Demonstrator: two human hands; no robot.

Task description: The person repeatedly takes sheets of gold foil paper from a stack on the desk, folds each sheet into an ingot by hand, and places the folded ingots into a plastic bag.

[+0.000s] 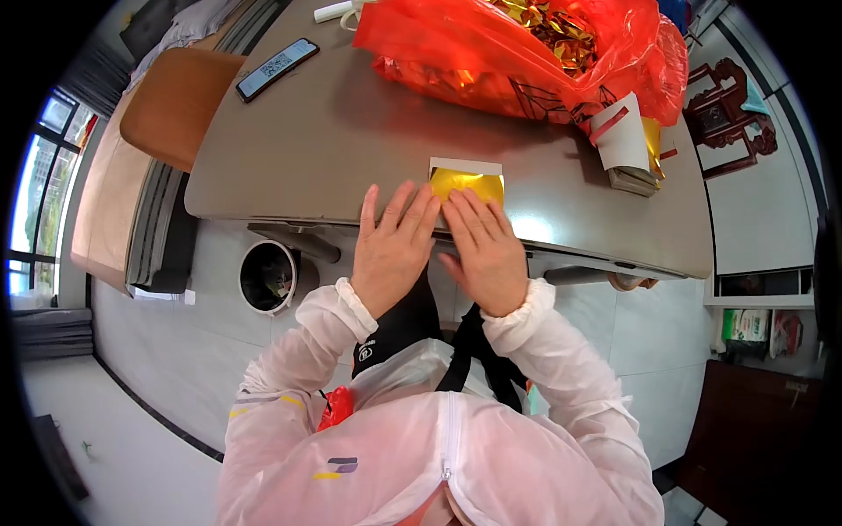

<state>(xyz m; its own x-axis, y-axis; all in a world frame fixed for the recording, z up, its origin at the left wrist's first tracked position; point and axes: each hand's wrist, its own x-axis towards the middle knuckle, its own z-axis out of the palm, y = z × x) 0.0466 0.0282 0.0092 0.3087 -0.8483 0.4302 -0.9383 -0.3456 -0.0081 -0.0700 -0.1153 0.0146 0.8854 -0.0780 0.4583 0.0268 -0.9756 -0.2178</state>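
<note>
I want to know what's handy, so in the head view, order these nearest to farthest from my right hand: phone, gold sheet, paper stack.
1. Gold sheet: partly under your right hand.
2. Paper stack: to the right, by the red bag.
3. Phone: off to the upper left.

A sheer, pale pink jacket [377,491] is being worn, its wrists being gathered by ruffled cuffs [355,309]. The front is being joined by a pale zip [450,430]. The chest is being marked by grey and yellow bars [342,460]. Black trousers [414,311] are being worn, a white logo [366,354] being displayed.
</note>
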